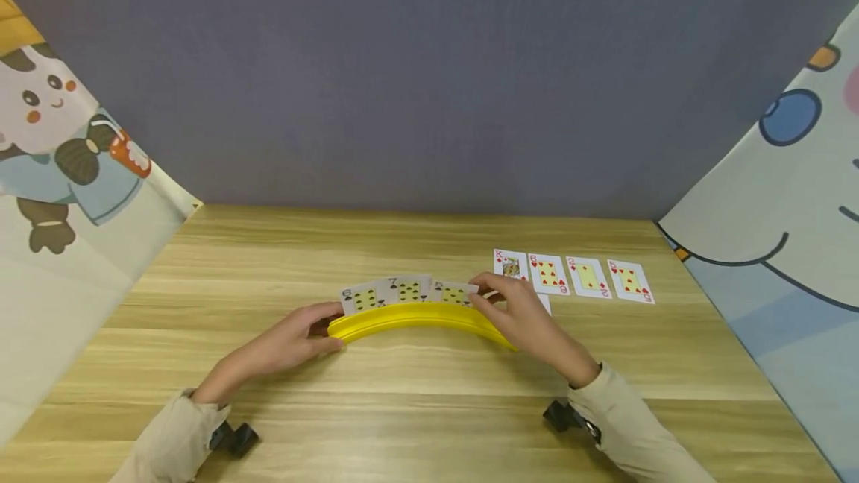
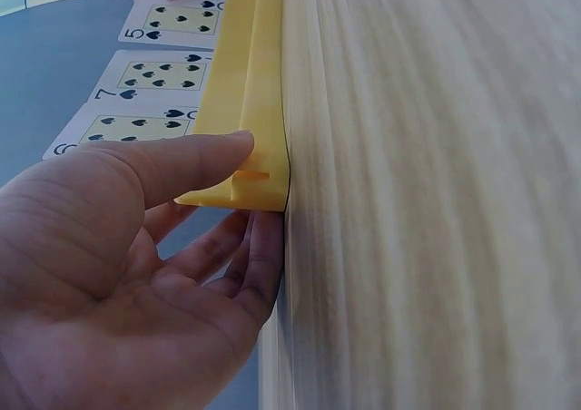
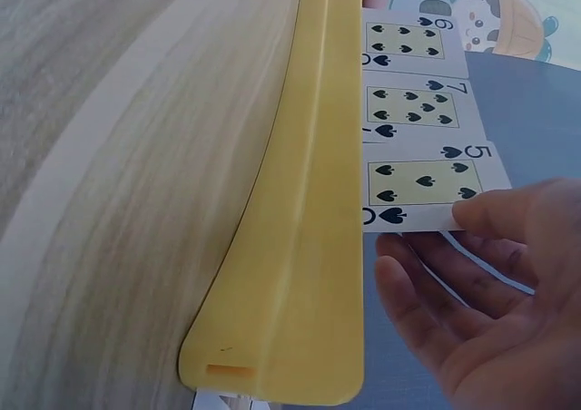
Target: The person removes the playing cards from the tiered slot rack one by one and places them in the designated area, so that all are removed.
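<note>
A curved yellow card holder stands on the table with three playing cards upright in it. From left to right they are the six of spades, the seven of spades and the five of spades. My left hand grips the holder's left end, thumb on the front and fingers behind, as the left wrist view shows. At the right, my right hand pinches the five of spades by its outer upper corner. The thumb lies on the card's face; the fingertips behind it are partly hidden.
Beyond the right hand a row of cards lies face up: king of diamonds, six of hearts, two of diamonds and five of hearts. Another card is mostly covered by the right hand. A grey panel borders the wooden table.
</note>
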Demonstrator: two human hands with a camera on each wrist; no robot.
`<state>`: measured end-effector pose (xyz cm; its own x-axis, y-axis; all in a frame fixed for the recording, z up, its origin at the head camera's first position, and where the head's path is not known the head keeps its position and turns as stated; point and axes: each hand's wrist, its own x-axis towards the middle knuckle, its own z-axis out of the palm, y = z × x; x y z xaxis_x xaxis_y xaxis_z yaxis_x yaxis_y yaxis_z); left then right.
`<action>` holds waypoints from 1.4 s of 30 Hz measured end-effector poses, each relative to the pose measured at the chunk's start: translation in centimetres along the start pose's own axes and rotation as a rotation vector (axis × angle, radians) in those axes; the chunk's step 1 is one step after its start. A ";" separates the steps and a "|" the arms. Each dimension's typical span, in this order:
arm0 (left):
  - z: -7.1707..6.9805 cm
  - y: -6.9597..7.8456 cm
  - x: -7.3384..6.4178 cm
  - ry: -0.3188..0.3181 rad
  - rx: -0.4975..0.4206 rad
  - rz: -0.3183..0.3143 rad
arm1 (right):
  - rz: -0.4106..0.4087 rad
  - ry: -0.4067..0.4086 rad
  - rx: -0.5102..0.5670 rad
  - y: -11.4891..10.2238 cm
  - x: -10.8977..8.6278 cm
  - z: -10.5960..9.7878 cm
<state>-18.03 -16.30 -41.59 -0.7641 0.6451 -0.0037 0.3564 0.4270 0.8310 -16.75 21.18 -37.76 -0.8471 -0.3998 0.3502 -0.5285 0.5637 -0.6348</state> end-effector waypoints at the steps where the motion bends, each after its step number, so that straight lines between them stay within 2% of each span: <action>1: 0.0 0.0 0.0 -0.001 -0.001 -0.001 | 0.004 -0.005 -0.003 0.0 0.0 0.0; 14: 0.0 0.1 -0.1 -0.012 -0.032 -0.022 | 0.025 -0.009 -0.029 0.0 -0.1 -0.1; 24: 0.0 0.1 0.0 -0.010 -0.031 -0.013 | -0.001 0.021 -0.027 0.0 -0.1 -0.4; 42: 0.0 0.1 -0.1 -0.009 -0.037 -0.009 | 0.001 0.085 -0.030 0.0 -0.1 -1.8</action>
<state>-17.93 -16.35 -41.54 -0.7623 0.6471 -0.0158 0.3295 0.4089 0.8510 -16.79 22.51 -36.58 -0.8485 -0.3376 0.4075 -0.5282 0.5858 -0.6147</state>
